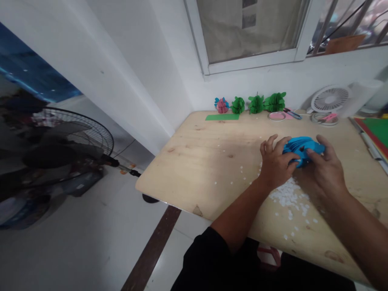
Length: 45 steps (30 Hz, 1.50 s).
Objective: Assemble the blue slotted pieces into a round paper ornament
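Observation:
A blue folded-paper figure, with layered pleats and a small dark spot on its front, is held just above the wooden table. My left hand grips its left side between thumb and fingers. On the other side, my right hand has its thumb on the front and its fingers around the right edge. Many small white paper bits lie scattered on the tabletop below and in front of my hands.
Along the wall stand a pink-and-blue paper figure and several green paper figures. A green paper strip, a utility knife, pink-handled scissors and a small white fan sit at the back. Coloured sheets lie at right.

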Tool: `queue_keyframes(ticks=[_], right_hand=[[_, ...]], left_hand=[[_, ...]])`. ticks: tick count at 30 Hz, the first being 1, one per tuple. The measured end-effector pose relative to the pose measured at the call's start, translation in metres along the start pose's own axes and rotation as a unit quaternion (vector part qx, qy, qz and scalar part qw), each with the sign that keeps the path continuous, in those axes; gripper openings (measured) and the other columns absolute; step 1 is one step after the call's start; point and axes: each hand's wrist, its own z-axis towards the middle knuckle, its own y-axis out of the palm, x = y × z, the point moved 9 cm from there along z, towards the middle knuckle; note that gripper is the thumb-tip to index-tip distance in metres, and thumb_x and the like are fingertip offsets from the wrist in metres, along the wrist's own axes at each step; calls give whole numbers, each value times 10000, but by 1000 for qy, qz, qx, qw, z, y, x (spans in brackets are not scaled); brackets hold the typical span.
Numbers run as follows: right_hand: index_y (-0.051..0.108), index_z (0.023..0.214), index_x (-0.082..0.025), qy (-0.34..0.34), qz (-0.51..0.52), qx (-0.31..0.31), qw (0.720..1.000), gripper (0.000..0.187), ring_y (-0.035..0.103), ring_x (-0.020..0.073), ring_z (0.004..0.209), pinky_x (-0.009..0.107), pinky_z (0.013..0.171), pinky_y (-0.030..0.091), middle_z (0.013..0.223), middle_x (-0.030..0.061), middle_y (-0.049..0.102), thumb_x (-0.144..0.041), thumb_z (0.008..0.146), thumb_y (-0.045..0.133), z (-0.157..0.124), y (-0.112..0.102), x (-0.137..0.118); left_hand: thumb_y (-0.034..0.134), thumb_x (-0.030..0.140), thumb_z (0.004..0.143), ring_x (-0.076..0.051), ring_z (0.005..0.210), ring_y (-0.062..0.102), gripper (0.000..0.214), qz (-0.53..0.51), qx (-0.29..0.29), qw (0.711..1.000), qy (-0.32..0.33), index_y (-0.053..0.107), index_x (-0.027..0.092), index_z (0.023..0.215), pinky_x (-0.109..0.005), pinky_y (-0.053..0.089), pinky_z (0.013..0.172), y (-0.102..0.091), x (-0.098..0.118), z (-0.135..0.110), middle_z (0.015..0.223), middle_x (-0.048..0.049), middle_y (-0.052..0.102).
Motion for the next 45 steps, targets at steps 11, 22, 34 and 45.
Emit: queue_keyframes(ticks=[11, 22, 34, 45], right_hand=[[606, 1100, -272, 27, 21, -25, 999, 768, 552, 125, 711, 269, 605, 467, 872, -28, 613, -227, 383, 877, 2, 0, 11], [595, 1119, -270, 15, 35, -32, 999, 749, 579, 146, 811, 275, 668, 480, 913, -16, 619, -184, 420, 851, 5, -2, 10], [578, 1096, -280, 55, 40, -29, 997, 742, 595, 179, 863, 345, 718, 514, 980, 1, 611, -129, 412, 823, 11, -6, 21], [594, 1110, -296, 30, 33, -26, 999, 740, 583, 161, 847, 306, 687, 499, 965, -13, 607, -144, 423, 822, 5, -3, 13]], left_hand=[[572, 345, 913, -294, 1417, 286, 201, 9, -3, 1000, 11, 764, 296, 873, -530, 276, 1118, 1, 5, 0, 1432, -3, 540], [528, 345, 937, -287, 1431, 295, 222, 44, -14, 999, 23, 742, 287, 925, -522, 256, 1142, 1, 10, -1, 1445, -6, 531], [502, 277, 942, -298, 1431, 327, 243, 64, 2, 997, 53, 724, 261, 842, -541, 254, 1132, 4, 16, -3, 1404, -15, 571], [479, 291, 956, -297, 1424, 322, 239, 78, 0, 996, 50, 710, 234, 929, -541, 264, 1137, 2, 16, -4, 1417, -44, 552]])
